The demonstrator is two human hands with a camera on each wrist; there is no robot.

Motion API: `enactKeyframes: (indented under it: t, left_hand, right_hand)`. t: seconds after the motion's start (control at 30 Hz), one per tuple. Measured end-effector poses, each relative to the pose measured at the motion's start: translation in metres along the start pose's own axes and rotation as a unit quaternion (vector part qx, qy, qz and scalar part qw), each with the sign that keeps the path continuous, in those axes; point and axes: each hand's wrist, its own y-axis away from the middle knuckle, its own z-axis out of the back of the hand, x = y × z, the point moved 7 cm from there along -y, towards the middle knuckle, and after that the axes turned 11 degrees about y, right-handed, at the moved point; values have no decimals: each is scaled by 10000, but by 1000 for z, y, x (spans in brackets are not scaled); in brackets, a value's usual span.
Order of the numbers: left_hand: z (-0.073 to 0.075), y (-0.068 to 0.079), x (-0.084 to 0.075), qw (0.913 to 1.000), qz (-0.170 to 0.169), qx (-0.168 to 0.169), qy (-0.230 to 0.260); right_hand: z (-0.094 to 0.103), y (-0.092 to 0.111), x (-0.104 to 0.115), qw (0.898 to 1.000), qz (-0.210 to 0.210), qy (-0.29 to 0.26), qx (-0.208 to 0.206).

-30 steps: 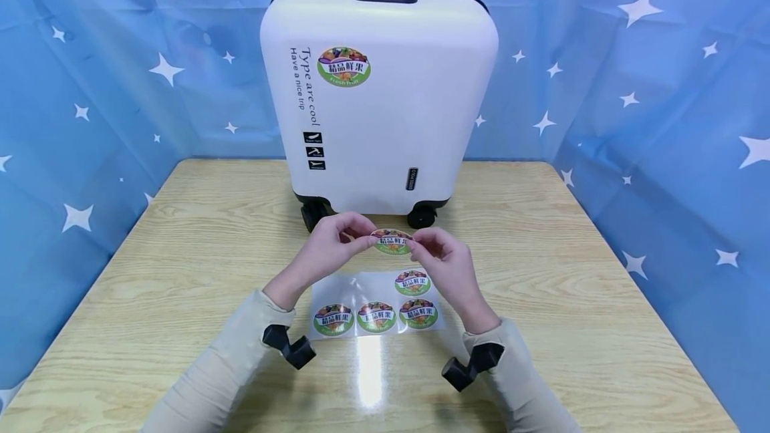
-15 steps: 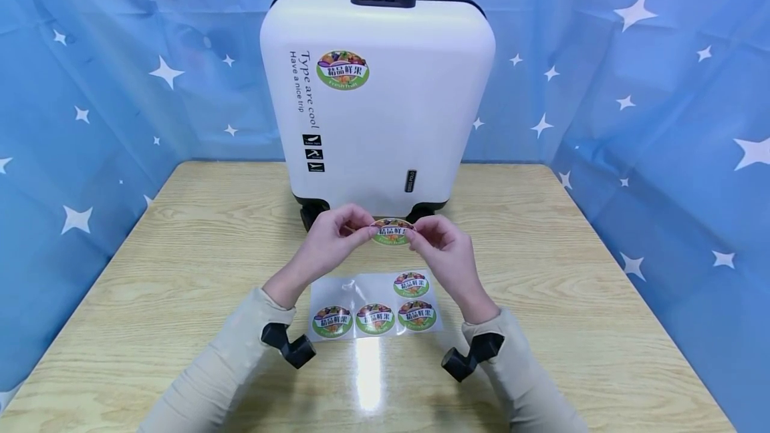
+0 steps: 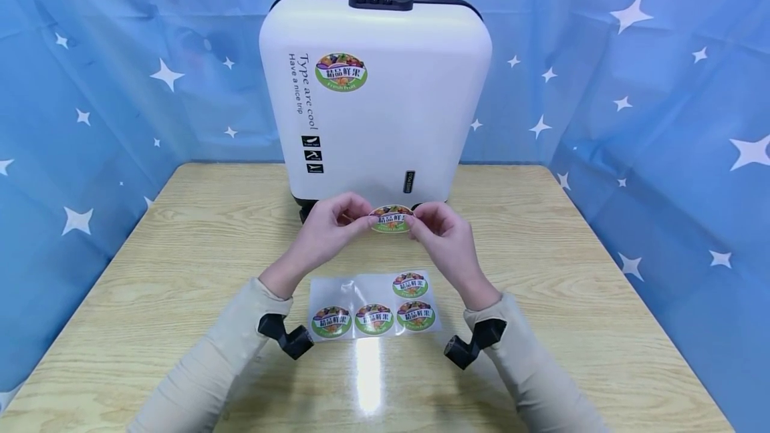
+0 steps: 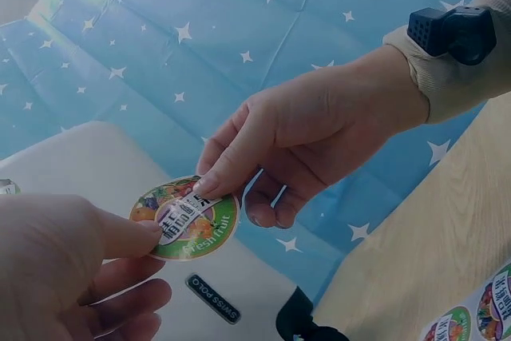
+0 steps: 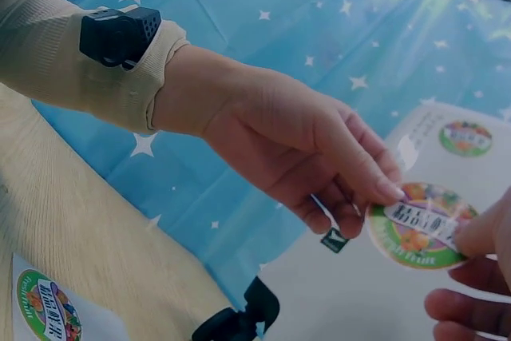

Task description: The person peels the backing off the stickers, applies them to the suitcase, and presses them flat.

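Note:
An oval fruit sticker [image 3: 392,221] with a green lower border is held up by both hands in front of the suitcase's bottom edge. My left hand [image 3: 327,229] pinches its left end between thumb and fingers. The right end is pinched by my right hand [image 3: 448,239]. In the left wrist view the printed face of the sticker [image 4: 188,225] shows between the two thumbs. Behind it stands the white suitcase [image 3: 385,112], upright, with a matching sticker [image 3: 341,73] on its upper left beside printed lettering.
A backing sheet [image 3: 343,288] lies on the wooden table [image 3: 180,252] below the hands, bearing several more fruit stickers along its bottom and right side. Blue star-patterned cloth [image 3: 228,72] encloses the table's back and sides. A small black label [image 3: 409,182] sits low on the suitcase.
Both hands have risen away from the sheet toward the suitcase, carrying the sticker between them. The head view has shifted slightly; the sheet stays put.

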Motion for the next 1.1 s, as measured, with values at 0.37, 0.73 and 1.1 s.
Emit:
enactKeyframes:
  t: [0.37, 0.73, 1.1]
  left_hand:
    - [6, -12, -16, 9995, -106, -289, -117]
    - [6, -14, -71, 9974, -461, -531, -144]
    - [18, -35, -52, 9913, -925, -914, -206]
  right_hand:
    - [8, -12, 16, 9991, 333, -178, -186]
    - [18, -25, 33, 9964, 664, -61, -519]
    - [20, -49, 21, 9937, 917, -144, -627]
